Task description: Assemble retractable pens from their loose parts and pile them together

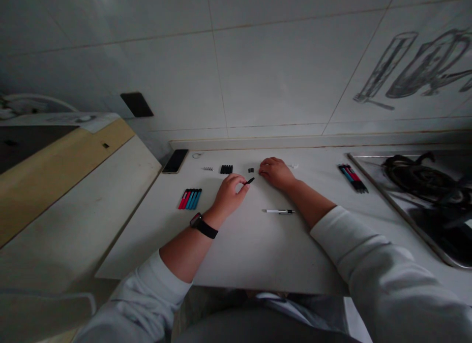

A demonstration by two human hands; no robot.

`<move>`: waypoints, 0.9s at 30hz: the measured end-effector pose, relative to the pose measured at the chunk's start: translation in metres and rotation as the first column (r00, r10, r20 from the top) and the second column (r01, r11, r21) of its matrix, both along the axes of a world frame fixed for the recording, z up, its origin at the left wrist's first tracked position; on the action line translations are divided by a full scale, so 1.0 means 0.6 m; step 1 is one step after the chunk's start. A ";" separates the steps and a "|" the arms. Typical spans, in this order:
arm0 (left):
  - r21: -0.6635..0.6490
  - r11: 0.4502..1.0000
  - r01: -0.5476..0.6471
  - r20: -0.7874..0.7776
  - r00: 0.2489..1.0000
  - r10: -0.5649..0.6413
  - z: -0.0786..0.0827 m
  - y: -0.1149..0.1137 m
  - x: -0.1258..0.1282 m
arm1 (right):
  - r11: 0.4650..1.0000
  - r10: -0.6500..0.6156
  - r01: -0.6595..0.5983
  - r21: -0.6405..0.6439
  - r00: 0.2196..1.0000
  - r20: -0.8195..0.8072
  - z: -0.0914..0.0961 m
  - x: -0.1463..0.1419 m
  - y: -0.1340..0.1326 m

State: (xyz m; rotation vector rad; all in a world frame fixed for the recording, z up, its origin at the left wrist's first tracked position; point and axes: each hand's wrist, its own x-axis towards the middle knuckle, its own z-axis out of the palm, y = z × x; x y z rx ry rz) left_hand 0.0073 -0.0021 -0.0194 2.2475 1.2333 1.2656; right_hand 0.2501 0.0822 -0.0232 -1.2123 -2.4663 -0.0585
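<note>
Between the thumb and fingers of my left hand (230, 191) is a small black pen part (250, 180), its end pointing up and right. My right hand (276, 171) rests on the worktop with fingers curled down and together; whatever lies under the fingertips is hidden. Just left of them are small black pieces (251, 170). A row of short black pen grips (226, 169) lies beyond my left hand, beside several small springs (208, 169). Red and blue pen barrels (190, 199) are lined up further left. Nearer me lies a white pen (279, 211) with a black section.
Several red, blue and dark pens (353, 178) lie at the right, beside a gas stove (424, 195). A phone (176, 161) and a small ring (196, 156) are at the back left. Small pale pieces (294, 166) sit behind my right wrist. The tiled wall (273, 77) bounds the worktop.
</note>
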 end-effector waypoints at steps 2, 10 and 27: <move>-0.001 1.000 0.001 -0.003 1.000 -0.001 -0.001 0.001 0.000 | 1.000 0.000 -0.001 0.005 1.000 0.027 0.002 -0.004 -0.004; -0.003 1.000 0.016 -0.016 1.000 -0.016 -0.001 -0.001 0.002 | 0.999 -0.020 0.015 -0.034 0.988 -0.154 0.047 -0.001 -0.034; -0.044 0.996 0.082 -0.011 0.997 -0.083 0.001 -0.007 0.008 | 0.897 -0.236 -0.174 -0.407 0.589 -0.773 0.040 -0.015 -0.129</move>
